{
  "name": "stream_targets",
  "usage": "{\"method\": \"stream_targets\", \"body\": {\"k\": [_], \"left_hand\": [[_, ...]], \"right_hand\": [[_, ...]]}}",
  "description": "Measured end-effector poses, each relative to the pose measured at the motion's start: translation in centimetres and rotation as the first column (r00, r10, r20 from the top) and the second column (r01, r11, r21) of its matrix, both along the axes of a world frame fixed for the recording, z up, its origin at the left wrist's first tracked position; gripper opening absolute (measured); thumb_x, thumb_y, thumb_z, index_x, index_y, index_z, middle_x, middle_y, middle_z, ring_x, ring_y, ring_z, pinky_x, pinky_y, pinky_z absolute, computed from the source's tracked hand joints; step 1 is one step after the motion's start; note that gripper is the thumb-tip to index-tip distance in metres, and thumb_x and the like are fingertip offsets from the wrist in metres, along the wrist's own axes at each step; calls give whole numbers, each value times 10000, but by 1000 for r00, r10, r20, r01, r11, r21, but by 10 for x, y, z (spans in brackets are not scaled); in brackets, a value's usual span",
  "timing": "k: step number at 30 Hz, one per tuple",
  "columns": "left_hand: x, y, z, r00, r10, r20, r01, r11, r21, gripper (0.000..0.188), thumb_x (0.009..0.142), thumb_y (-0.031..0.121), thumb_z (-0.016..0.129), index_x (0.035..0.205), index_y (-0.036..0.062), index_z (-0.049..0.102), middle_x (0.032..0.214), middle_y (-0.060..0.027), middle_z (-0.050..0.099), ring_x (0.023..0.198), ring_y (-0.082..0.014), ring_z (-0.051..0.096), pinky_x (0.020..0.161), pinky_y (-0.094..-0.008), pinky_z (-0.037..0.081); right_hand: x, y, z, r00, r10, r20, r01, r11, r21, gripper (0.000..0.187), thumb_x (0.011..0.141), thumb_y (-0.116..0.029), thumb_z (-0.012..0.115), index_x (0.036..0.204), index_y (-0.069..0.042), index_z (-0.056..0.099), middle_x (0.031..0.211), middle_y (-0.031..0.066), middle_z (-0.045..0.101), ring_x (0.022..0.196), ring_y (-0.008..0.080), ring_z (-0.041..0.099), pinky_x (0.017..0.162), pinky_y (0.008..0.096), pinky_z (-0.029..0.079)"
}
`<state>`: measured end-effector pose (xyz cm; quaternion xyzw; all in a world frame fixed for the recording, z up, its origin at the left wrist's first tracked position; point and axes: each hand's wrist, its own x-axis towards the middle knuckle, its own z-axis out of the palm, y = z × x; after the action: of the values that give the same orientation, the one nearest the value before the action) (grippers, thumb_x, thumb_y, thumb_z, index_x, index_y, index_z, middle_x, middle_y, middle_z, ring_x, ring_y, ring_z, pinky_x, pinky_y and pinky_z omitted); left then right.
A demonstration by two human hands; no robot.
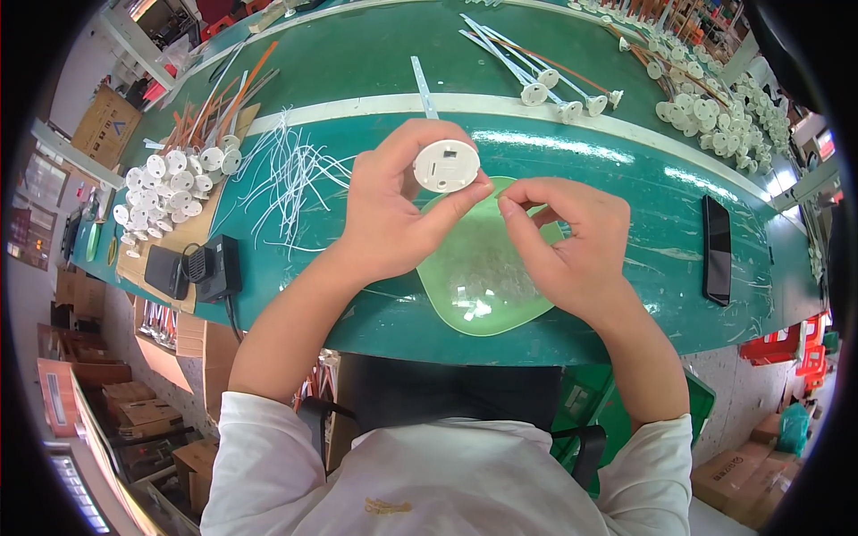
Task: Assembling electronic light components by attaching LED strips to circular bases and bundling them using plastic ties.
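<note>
So here the left hand (389, 210) has its grip closed around a round white plastic disc (446, 166), pinched at the edge between thumb and fingers and held up just above the far rim of a pale green dish (447, 299) on the green counter (375, 80); the right hand (572, 246) sits just beside it with thumb and forefinger pinched together, looks like there's something tiny and clear between them but honestly I can't tell what, too small; the dish has a scatter of little see-through bits in it, so my guess is one of those is what's being fitted onto the disc. As for progress, I'd say somewhere in the middle of a long batch; there's a heap of white discs (170, 183) off to the left on cardboard, near a loose tangle of thin white wires (290, 174), and another spread of discs on stalks (715, 112) far right, though which pile is finished and which is waiting I can't tell; a dark phone (716, 250) lies to the right and a small black box with a cable (210, 268) near the left edge.
</note>
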<state>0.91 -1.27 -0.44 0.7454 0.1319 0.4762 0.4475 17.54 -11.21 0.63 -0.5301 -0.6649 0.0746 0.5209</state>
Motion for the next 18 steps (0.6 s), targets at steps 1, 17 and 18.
{"method": "stream_targets", "body": {"k": [1,17,18], "left_hand": [[-1,1,0,1000,-1,-14,1,1000,11,317,791,-26,750,1064,23,597,939,-64,663,853,-129,672,777,-272,536],[2,0,0,980,-195,-44,200,968,152,469,974,44,485,1428,-47,412,1295,-208,604,1093,-294,668,907,-353,531],[3,-1,1,977,-207,-48,212,965,154,469,974,44,485,1428,-47,412,1295,-208,604,1093,-294,668,907,-353,531]], "right_hand": [[0,0,0,1000,12,0,-12,1000,11,57,822,-13,692,874,3,710,787,98,715,664,158,681,609,268,556],[5,0,2,978,-109,175,40,934,356,119,768,43,694,875,4,656,784,116,692,620,262,664,548,312,524],[6,-1,2,978,-121,172,53,932,358,119,768,43,694,875,4,656,784,116,692,620,262,664,548,312,524]]}}
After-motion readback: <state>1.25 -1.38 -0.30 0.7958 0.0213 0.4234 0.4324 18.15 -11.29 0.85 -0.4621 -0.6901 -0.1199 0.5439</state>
